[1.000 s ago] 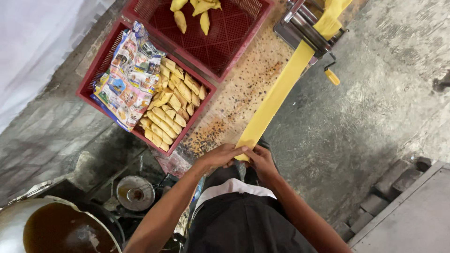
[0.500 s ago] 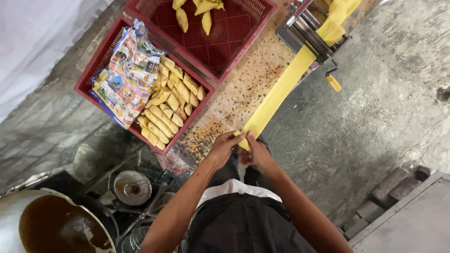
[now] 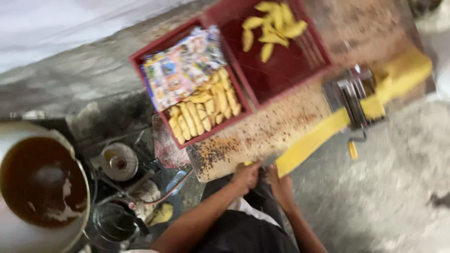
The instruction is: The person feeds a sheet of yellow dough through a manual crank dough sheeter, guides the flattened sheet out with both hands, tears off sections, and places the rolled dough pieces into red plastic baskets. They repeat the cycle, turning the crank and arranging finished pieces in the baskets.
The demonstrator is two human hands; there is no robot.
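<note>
Grey concrete floor lay under a low speckled desk (image 3: 262, 136). I saw both hands at its near edge: left hand (image 3: 247, 175) and right hand (image 3: 280, 182), fingers closed on the end of a yellow dough strip (image 3: 311, 140) running from the metal roller machine (image 3: 354, 96). Red trays (image 3: 281, 70) held yellow pieces; picture blurred

The view has been swung clockwise and blurred, so the red trays (image 3: 197, 140) are now seen toward 12 o'clock and the roller machine (image 3: 354, 96) toward 3 o'clock. The near end of the yellow dough strip (image 3: 304, 145) has been drawn closer to the body. The left hand (image 3: 246, 177) and right hand (image 3: 281, 185) have been brought together at the counter (image 3: 262, 136) edge. The brown-filled pot (image 3: 40, 182) is now shown more fully at 9 o'clock.
</note>
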